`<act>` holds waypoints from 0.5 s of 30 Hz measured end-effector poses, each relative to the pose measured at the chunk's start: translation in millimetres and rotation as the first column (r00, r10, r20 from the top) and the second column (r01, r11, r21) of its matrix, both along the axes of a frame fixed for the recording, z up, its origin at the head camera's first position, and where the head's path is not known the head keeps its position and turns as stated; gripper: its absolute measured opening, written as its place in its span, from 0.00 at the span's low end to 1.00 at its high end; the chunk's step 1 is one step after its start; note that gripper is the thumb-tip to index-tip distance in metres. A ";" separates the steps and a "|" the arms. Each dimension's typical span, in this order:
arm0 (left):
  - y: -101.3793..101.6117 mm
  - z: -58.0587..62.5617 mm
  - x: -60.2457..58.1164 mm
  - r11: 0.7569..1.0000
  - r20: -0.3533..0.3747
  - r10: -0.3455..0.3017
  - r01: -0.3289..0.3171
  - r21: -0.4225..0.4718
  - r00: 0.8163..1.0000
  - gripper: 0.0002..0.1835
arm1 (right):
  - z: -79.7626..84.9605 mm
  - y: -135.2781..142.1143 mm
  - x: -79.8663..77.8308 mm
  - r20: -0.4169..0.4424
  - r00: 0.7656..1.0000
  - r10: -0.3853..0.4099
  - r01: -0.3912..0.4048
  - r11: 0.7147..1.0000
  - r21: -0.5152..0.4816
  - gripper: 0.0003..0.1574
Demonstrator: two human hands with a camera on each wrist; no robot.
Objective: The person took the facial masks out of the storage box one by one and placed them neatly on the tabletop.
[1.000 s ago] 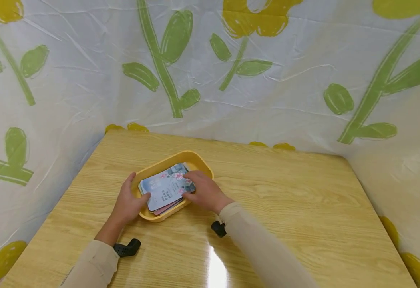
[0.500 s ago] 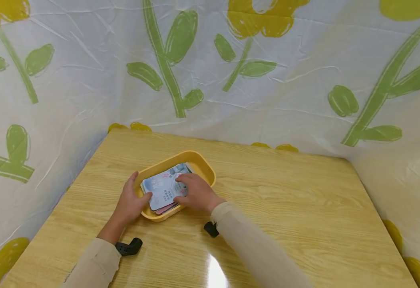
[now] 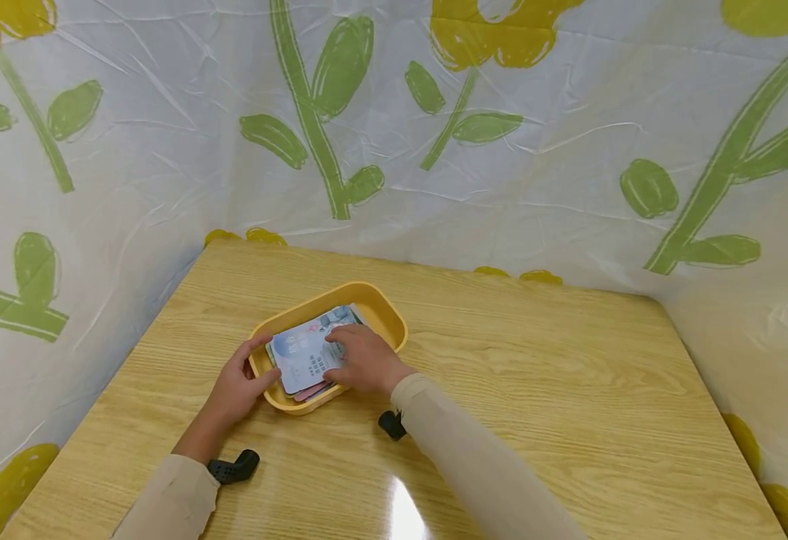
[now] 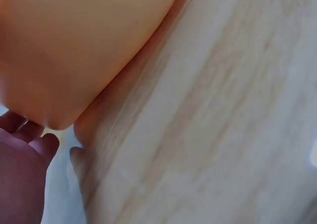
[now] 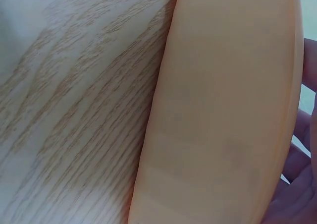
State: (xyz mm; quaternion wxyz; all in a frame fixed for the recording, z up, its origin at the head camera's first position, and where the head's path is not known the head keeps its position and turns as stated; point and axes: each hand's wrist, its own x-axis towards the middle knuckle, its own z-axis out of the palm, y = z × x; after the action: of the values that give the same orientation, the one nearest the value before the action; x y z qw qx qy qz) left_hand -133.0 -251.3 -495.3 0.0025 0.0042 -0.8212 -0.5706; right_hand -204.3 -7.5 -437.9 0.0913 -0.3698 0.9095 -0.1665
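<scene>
A yellow tray [image 3: 388,315] with rounded corners stands on the wooden table, holding a stack of printed cards [image 3: 299,352]. Pale blue with pink flowers and printed characters is the top card; pink and green edges show beneath. My left hand [image 3: 235,382] is at the tray's left end, thumb and forefinger spread apart by the rim and card edges. My right hand [image 3: 369,361] reaches over the near rim, thumb and forefinger on the top card; whether they pinch it I cannot tell. In the right wrist view, fingers [image 5: 297,164] show past the tray's wall [image 5: 218,105].
The table [image 3: 535,390] stretches right of the tray, with a bright reflection near its front. A white cloth [image 3: 501,210] with yellow flowers and green leaves hangs around its back and sides. A black wrist device [image 3: 235,467] sits below the left hand.
My right hand has slid left along the top card. Just now my left hand has shifted slightly left, its forefinger lowering, and the top card sits a little right over the stack.
</scene>
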 end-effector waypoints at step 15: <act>-1.1 -5.3 5.4 0.985 -0.042 -0.003 0.010 0.170 0.999 0.28 | 3.2 -3.9 -3.1 0.098 0.980 -0.172 0.167 0.985 0.050 0.40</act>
State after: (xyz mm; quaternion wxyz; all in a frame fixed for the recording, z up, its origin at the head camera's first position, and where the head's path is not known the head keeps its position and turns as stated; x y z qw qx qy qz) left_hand -127.6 -252.4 -500.6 0.0175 -0.0101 -0.7693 -0.6386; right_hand -207.4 -11.4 -434.7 0.1306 -0.2801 0.9352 -0.1732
